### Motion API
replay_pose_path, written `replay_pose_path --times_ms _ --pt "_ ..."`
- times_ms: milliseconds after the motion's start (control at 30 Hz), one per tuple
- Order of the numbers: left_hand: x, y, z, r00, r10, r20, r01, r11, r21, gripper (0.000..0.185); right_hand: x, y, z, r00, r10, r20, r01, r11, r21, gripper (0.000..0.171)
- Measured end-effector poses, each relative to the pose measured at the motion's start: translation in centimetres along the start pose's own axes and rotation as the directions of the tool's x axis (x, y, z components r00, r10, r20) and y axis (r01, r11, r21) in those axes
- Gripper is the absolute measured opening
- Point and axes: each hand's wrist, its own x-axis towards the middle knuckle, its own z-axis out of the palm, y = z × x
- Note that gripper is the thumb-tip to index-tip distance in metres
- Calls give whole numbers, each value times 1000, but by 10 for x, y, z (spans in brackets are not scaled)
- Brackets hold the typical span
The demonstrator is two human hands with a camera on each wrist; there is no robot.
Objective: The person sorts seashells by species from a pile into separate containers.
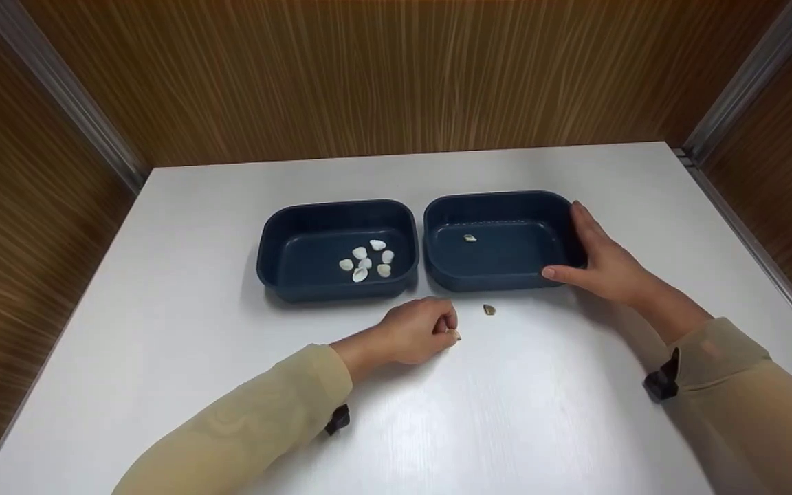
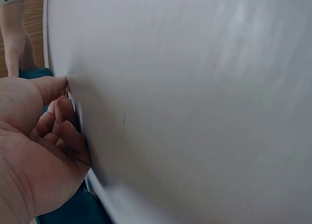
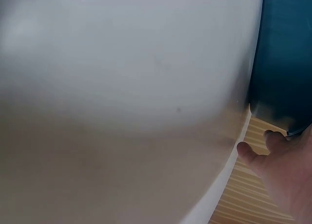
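Note:
My left hand (image 1: 420, 331) is low over the white table, its fingers curled and its thumb and fingertips pinching a small brownish shell (image 1: 458, 336), mostly hidden. In the left wrist view, only a sliver shows by the thumb tip. Another small brown shell (image 1: 489, 310) lies on the table just right of that hand. My right hand (image 1: 606, 265) rests against the right end of a dark blue bin (image 1: 499, 282), fingers extended along its side and thumb at the front rim. Inside that bin lies one small greenish shell (image 1: 469, 238).
A second dark blue bin (image 1: 327, 292) stands to the left, a narrow gap between the two. Several white shells (image 1: 360, 275) lie in its right half. A wood-grain panel (image 1: 396, 75) rises behind the white table (image 1: 162, 309), with similar panels at both sides.

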Motion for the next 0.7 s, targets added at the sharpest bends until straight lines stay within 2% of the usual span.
replay_pose_path --times_ms 200,367,700 --pt "0 -1 1 1000 0 -6 0 999 -46 7 -1 1 0 1000 -19 -6 19 1000 6 123" --pt "0 -4 2 1000 31 -3 -31 997 -72 7 -1 0 1 1000 -23 -3 23 1000 8 124" --pt "-1 -7 -1 997 70 -32 -75 979 -190 3 0 0 0 1000 -19 -3 19 1000 0 123"
